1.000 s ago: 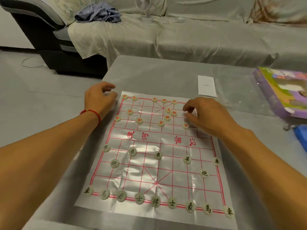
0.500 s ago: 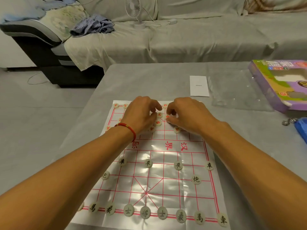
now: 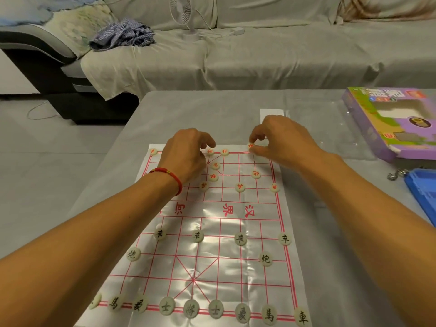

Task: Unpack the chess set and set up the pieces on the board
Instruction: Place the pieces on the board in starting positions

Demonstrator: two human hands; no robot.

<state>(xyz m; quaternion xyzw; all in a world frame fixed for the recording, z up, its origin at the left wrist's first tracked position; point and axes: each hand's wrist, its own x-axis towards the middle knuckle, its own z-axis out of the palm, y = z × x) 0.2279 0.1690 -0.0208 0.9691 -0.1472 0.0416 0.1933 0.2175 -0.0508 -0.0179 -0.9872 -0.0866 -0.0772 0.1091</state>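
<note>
- Chess board (image 3: 212,232), a shiny sheet with a red grid, lies flat on the grey surface (image 3: 212,107) in the lower middle of the frame
- Black-lettered pieces (image 3: 191,309) fill the bottom row of the board, with a row of four (image 3: 197,236) visible above them and two more (image 3: 266,258) set between those rows; the left forearm hides part of this side
- Red-lettered pieces (image 3: 240,187) sit in the upper half of the board: some on the top line, some loose near the middle (image 3: 213,177), others on the grid to the right
- Right hand (image 3: 280,142), at the top right corner of the board, pinches one red piece (image 3: 251,145) between thumb and fingertips, its grip narrow round the disc, right at the top line
- Left hand (image 3: 186,154), with a red cord bracelet (image 3: 169,177) on the wrist, hangs over the upper left of the board with fingers curled down by a red piece on the top line (image 3: 210,151); I cannot tell whether its grip holds anything
- Purple and green box (image 3: 389,121) lies at the right edge of the frame on the surface, with a blue tray (image 3: 422,194) below it and a small metal thing (image 3: 396,173) between the two
- White card (image 3: 271,113) lies just above the right hand
- Sofa draped in pale cloth (image 3: 259,57) runs across the top of the frame, carrying a small white fan (image 3: 181,13) and a striped bundle of cloth (image 3: 125,34)
</note>
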